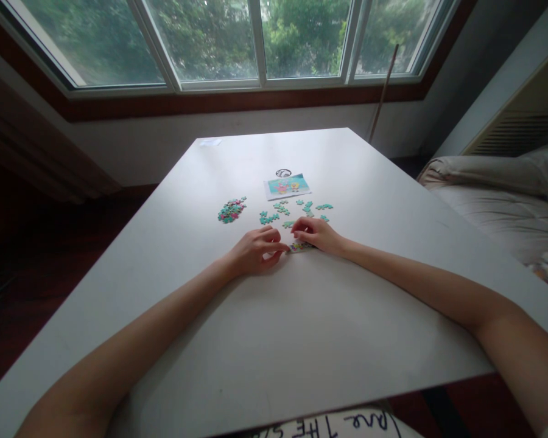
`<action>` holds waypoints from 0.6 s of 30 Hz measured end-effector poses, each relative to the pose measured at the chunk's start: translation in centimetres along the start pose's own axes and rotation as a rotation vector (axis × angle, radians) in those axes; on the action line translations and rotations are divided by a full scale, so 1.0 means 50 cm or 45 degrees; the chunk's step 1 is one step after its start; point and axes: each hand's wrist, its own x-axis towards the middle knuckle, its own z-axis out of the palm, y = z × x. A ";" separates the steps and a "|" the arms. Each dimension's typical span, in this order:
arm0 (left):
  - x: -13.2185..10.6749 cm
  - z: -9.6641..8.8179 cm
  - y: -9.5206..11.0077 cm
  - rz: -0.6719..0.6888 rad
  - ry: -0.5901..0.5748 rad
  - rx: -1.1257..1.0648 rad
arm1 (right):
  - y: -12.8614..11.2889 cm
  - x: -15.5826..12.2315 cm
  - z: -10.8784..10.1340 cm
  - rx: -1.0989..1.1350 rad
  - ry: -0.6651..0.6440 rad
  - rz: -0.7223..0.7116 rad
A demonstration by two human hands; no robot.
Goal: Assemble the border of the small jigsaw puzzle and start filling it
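My left hand (257, 249) rests on the white table (274, 340), fingers curled, its fingertips touching a small joined cluster of puzzle pieces (300, 247). My right hand (317, 234) lies over the same cluster from the right, fingers bent and pressed onto it. Loose teal puzzle pieces (295, 213) are scattered just beyond both hands. A heap of pink and teal pieces (231, 210) sits to the left. A small reference picture (287, 185) lies farther back.
A small dark ring-shaped thing (284, 173) lies behind the picture. A slip of paper (209, 142) sits near the table's far left corner. A bed with pillows (497, 188) stands to the right. Windows (219, 42) run along the far wall.
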 end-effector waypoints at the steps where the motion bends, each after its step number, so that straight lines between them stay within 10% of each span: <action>1: 0.000 0.000 0.000 0.000 -0.005 -0.003 | 0.001 0.000 0.000 0.000 0.003 0.000; 18: -0.002 0.001 -0.001 -0.029 -0.040 -0.040 | -0.001 -0.001 0.000 0.004 -0.004 0.006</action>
